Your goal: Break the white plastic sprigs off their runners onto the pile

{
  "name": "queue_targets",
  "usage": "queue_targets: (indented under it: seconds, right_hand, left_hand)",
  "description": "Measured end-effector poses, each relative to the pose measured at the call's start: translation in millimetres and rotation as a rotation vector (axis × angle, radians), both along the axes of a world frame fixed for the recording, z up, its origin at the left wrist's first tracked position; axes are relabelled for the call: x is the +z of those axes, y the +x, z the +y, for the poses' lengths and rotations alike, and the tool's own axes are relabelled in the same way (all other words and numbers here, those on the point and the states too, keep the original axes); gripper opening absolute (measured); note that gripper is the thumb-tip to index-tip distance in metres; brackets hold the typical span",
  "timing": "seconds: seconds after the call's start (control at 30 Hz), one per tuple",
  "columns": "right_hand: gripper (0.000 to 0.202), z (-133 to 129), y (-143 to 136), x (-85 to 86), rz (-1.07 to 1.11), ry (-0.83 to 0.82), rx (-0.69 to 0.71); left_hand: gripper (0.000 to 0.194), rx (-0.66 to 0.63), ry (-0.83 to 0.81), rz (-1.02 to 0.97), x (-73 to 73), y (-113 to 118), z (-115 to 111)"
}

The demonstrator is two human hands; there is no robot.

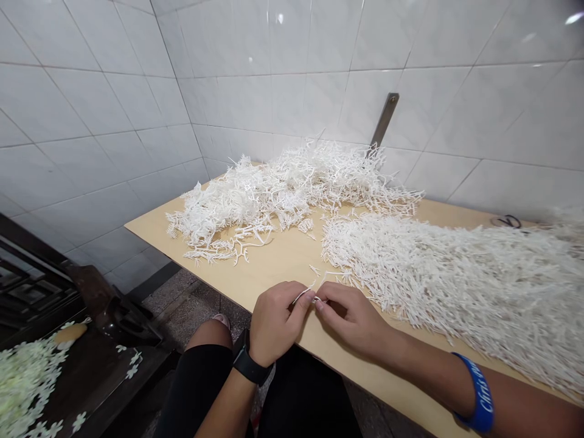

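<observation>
My left hand (279, 316), with a black watch on the wrist, is closed in a pinch at the table's near edge. Fingertip to fingertip with it, my right hand (349, 313) is pinched too. Between them they grip a thin white branched plastic sprig (325, 278), whose slim stems stick out above the fingers; the part inside the fingers is hidden. Just beyond the hands, a few small white sprig pieces (314, 269) lie on the wooden board. A large heap of white sprigs (438, 261) spreads to the right of my right hand.
Farther back sits a tangled pile of white branching pieces (274, 188). Behind it a metal bar (383, 121) leans against the tiled wall. A dark cord (507, 221) lies at the back right. Lower left, a dark wooden seat (91, 371) holds pale flower pieces (30, 377).
</observation>
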State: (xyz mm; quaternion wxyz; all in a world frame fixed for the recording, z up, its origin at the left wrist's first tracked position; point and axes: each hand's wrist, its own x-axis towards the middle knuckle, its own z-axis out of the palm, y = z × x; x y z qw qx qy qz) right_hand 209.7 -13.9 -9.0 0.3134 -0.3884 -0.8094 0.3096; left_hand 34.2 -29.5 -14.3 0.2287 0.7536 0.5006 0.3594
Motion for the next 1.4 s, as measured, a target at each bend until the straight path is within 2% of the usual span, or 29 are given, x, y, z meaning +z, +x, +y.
queue_targets:
  seconds: [1.4]
  right_hand:
    - [0.023, 0.2, 0.9, -0.6, -0.038, 0.002, 0.018]
  left_hand:
    - [0.035, 0.032, 0.055, 0.079, 0.1, 2.5, -0.7]
